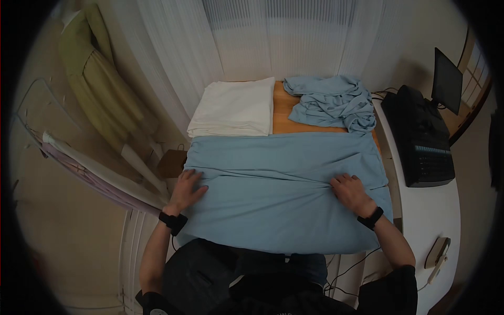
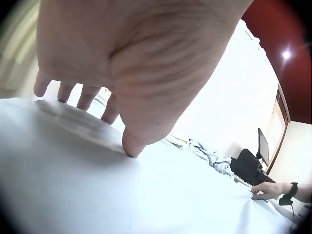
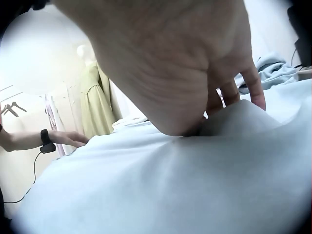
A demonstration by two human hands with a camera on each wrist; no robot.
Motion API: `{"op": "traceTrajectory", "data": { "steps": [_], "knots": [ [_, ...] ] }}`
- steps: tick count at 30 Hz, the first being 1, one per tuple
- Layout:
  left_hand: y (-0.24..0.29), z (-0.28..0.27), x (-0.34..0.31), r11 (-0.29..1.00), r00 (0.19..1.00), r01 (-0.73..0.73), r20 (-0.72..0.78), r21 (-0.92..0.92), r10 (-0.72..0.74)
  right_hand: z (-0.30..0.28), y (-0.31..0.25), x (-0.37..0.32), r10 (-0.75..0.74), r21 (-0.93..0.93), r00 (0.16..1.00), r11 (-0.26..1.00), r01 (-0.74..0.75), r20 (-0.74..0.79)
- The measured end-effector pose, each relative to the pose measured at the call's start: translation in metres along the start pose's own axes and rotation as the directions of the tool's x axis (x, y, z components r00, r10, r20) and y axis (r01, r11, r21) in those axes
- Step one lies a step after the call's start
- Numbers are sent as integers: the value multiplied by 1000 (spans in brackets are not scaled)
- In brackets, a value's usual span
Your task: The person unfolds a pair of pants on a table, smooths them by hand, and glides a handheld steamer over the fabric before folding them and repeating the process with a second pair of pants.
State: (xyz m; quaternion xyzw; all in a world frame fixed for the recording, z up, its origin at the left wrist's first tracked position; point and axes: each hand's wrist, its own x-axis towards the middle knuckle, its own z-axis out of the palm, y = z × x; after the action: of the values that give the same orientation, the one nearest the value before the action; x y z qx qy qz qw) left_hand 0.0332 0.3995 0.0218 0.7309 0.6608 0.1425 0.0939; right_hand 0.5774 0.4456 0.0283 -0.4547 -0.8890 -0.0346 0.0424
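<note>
A large light-blue cloth (image 1: 262, 220) is spread over the table, its near edge hanging down by the person's lap. At its left side the left hand (image 1: 188, 190) rests on it, fingertips and thumb touching the fabric with the fingers spread, as the left wrist view also shows. The right hand (image 1: 353, 193) pinches the cloth near its right side. Creases run from those fingers across to the left, and in the right wrist view a raised fold (image 3: 239, 117) stands between thumb and fingers.
Behind the cloth, a folded white cloth (image 1: 236, 107) lies at the left and a crumpled blue cloth (image 1: 336, 101) at the right, on the wooden tabletop (image 1: 283, 110). A black machine (image 1: 422, 136) with a screen (image 1: 448, 81) stands at right. A green dress (image 1: 97, 79) hangs left.
</note>
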Motion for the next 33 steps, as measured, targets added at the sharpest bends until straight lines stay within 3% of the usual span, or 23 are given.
{"op": "traceTrajectory", "data": {
  "steps": [7, 9, 12, 13, 15, 16, 18, 19, 21, 22, 23, 24, 25, 27, 28, 30, 32, 33],
  "knots": [
    [-15, 9, -2, 995, 1000, -29, -10, -94, 28, -11, 60, -74, 187, -58, 980, 980, -191, -71],
    [-18, 13, 5, 992, 996, -83, -44, -90, 79, -10, 79, -95, 367, -85, 925, 929, -360, 100],
    [-16, 13, 23, 996, 997, -67, -40, -63, 64, 0, 91, -113, 361, -143, 929, 927, -348, 78],
    [-19, 13, 35, 995, 997, -69, -43, -68, 66, -4, 91, -108, 362, -149, 929, 925, -349, 77],
    [-39, 14, 63, 982, 983, -55, -180, -179, 23, -16, 86, -86, 390, -331, 868, 899, -286, 308],
    [-53, 10, 78, 983, 984, -53, -179, -178, 21, -28, 80, -69, 388, -330, 868, 900, -284, 310],
    [-92, 5, 102, 967, 966, 202, -132, -158, -223, -56, 67, -27, 321, -162, 929, 942, -293, 185],
    [-122, 11, 108, 967, 965, 201, -136, -156, -223, -52, 69, -6, 288, -122, 951, 954, -275, 112],
    [-193, 31, 124, 846, 905, 355, -83, -397, -418, -37, 74, 39, 222, -109, 975, 969, -221, 1],
    [-223, 45, 131, 852, 907, 347, -89, -392, -410, -32, 77, 60, 188, -136, 982, 972, -191, -35],
    [-251, 61, 135, 812, 937, 312, 18, -494, -349, -25, 84, 78, 195, -134, 980, 971, -199, -46],
    [-263, 69, 140, 755, 955, 289, 121, -589, -271, -19, 91, 94, 153, -168, 987, 973, -159, -51],
    [-252, 64, 143, 761, 958, 281, 118, -585, -262, -11, 97, 106, 110, -204, 993, 972, -119, -52],
    [-194, 46, 141, 218, 884, 467, 447, -857, -134, 12, 112, 119, 169, -239, 985, 958, -158, 26],
    [-167, 35, 140, 216, 881, 472, 455, -855, -127, 19, 119, 119, 219, -277, 969, 944, -181, 112],
    [-125, 9, 142, 572, 788, 592, 556, -568, -264, 13, 126, 118, 217, -292, 956, 944, -153, 200],
    [-114, -10, 144, 613, 758, 615, 584, -495, -289, 1, 131, 114, 208, -303, 935, 946, -118, 286],
    [-112, -11, 143, 659, 733, 627, 602, -416, -318, -6, 134, 108, 251, -239, 922, 953, -184, 294]
  ]
}}
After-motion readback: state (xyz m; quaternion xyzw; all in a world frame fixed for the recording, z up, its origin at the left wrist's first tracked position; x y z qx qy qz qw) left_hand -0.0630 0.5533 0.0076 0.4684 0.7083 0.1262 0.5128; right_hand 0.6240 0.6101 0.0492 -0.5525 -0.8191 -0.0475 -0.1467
